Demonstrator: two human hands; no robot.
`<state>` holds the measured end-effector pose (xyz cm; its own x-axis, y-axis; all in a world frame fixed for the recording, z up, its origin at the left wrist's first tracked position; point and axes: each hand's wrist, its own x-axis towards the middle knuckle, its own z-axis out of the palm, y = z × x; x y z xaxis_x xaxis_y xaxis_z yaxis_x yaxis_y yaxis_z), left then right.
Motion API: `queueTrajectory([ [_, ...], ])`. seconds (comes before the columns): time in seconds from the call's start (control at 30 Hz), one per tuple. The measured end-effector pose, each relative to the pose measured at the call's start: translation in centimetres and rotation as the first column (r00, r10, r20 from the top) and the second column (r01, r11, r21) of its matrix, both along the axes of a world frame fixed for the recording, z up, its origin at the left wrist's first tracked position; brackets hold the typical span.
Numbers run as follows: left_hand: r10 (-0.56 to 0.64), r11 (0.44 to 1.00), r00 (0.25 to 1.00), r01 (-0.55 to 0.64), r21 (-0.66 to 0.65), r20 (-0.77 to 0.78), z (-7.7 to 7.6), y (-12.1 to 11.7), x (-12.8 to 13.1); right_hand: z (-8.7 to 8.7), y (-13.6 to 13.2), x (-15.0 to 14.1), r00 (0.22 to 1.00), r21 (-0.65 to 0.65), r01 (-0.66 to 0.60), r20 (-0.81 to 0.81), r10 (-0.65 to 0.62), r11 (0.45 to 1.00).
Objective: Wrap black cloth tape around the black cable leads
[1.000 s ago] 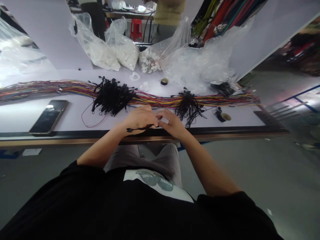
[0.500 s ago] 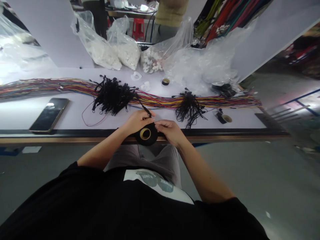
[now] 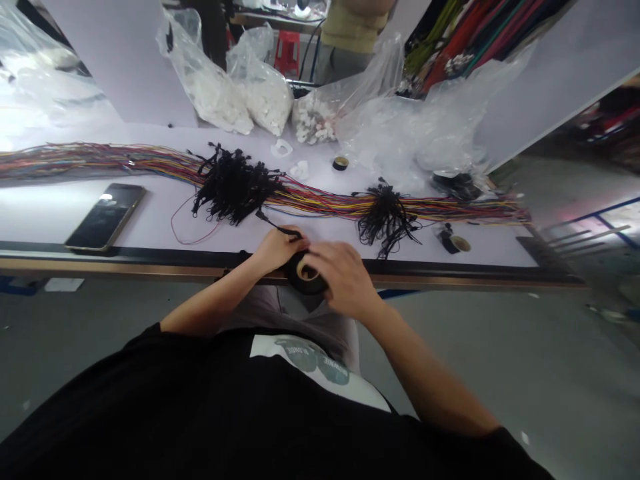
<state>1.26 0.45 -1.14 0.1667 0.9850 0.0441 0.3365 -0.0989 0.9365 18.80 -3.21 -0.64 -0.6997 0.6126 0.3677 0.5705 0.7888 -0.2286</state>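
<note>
My left hand (image 3: 277, 249) is closed in a pinch on a black cable (image 3: 291, 232) at the table's front edge. The cable's free end, with a small connector, points up and left. Just below the fingers is a roll of black tape (image 3: 303, 285) with a pale core, overhanging the edge. My right hand (image 3: 345, 277), slightly blurred, curls over the roll's right side; its thumb is hidden. Beyond the hands lie a large bunch of black cables (image 3: 233, 183) and a smaller bunch (image 3: 384, 217), on a long bundle of coloured wires (image 3: 325, 202).
A phone (image 3: 106, 217) lies at the left. Plastic bags of white parts (image 3: 267, 107) line the back. A small tape roll (image 3: 341, 163) sits mid-table, another roll (image 3: 456, 244) at the right. Across the table stand a person (image 3: 350, 33) and a red stool (image 3: 287, 53).
My right hand has gone from pinching beside my left fingertips to curling over the tape roll. My left hand still pinches the cable, whose end has swung lower and left. The view has shifted slightly.
</note>
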Motion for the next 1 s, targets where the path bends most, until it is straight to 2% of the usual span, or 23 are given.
queueTrajectory([
  [0.07, -0.016, 1.000, 0.998, 0.017, 0.020, -0.054, 0.2, -0.1, -0.1, 0.3, -1.4, 0.0, 0.962, 0.184, -0.182, 0.236, 0.136, 0.966],
  [0.13, -0.041, 0.999, 0.995, 0.043, 0.023, -0.087, 0.4, -0.2, -0.3, 0.3, -2.3, -0.2, 0.919, 0.244, -0.251, 0.363, 0.152, 0.937],
  [0.2, -0.066, 0.998, 0.991, 0.065, -0.006, -0.119, 0.6, -0.2, -0.4, 0.2, -2.4, -0.2, 0.920, 0.218, -0.191, 0.380, 0.097, 0.957],
  [0.27, -0.110, 0.994, 0.984, 0.105, -0.043, -0.142, 0.8, -0.3, -0.5, 0.3, -1.8, 0.0, 0.945, 0.142, -0.025, 0.328, -0.023, 0.990],
  [0.33, -0.158, 0.987, 0.976, 0.150, -0.063, -0.147, 0.9, -0.3, -0.4, 0.6, -0.6, 0.3, 0.944, 0.049, 0.161, 0.282, -0.168, 0.986],
  [0.4, -0.173, 0.983, 0.976, 0.162, -0.087, -0.135, 1.1, -0.3, -0.3, 1.1, 0.7, 0.4, 0.930, -0.031, 0.257, 0.281, -0.238, 0.966],
  [0.53, -0.115, 0.976, 0.993, 0.111, -0.190, -0.009, 1.0, -0.7, 0.4, 1.5, 2.5, 0.1, 0.940, -0.140, 0.270, 0.255, -0.229, 0.953],
  [0.67, -0.052, 0.977, 0.993, 0.072, -0.199, 0.105, 0.1, -1.4, 0.9, 1.2, 3.2, -0.1, 0.964, -0.187, 0.238, 0.165, -0.209, 0.953],
  [0.73, -0.033, 0.990, 0.998, 0.039, -0.137, 0.046, -0.5, -1.5, 1.1, 1.1, 3.4, -0.1, 0.966, -0.201, 0.241, 0.142, -0.215, 0.950],
  [0.87, 0.056, 0.996, 0.987, -0.044, 0.084, -0.152, -0.9, -1.2, 1.1, 1.4, 3.5, -0.2, 0.962, -0.243, 0.260, 0.150, -0.228, 0.935],
  [0.93, 0.065, 0.995, 0.975, -0.047, 0.087, -0.212, -0.5, -0.8, 0.9, 1.9, 3.4, -0.4, 0.951, -0.210, 0.277, 0.200, -0.237, 0.938],
  [1.0, 0.002, 1.000, 0.980, -0.001, 0.007, -0.200, 0.0, -0.5, 0.7, 2.5, 3.3, -0.6, 0.918, -0.100, 0.303, 0.298, -0.262, 0.948],
])
